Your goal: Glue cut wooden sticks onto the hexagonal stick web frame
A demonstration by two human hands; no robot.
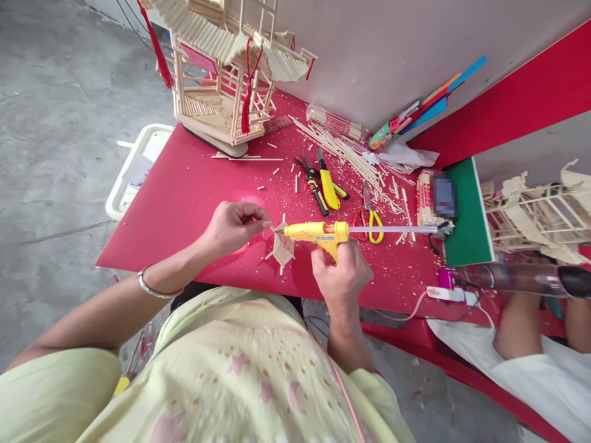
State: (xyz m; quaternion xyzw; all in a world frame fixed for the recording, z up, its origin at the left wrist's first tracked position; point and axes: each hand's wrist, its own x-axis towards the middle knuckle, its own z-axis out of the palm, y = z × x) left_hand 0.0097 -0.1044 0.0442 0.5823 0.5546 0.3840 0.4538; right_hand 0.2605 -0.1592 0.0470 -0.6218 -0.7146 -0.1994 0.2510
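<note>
In my right hand (344, 271) is a yellow hot glue gun (318, 232), with a long clear glue stick (392, 229) running out of its back. Its nozzle points left, at a small wooden stick frame (282, 249) with several short sticks jutting from its edges. My left hand (237, 226) pinches something small and pale, apparently a short wooden stick, close to the nozzle tip. I cannot tell whether the nozzle touches the frame or the stick.
A large stick pavilion (217, 114) with red tassels stands at the back left. Pliers (316, 184), a yellow utility knife (327, 184), scissors (369, 221) and loose sticks (341, 147) lie beyond my hands. A power strip (446, 294) sits at right, near another person's arm (519, 323).
</note>
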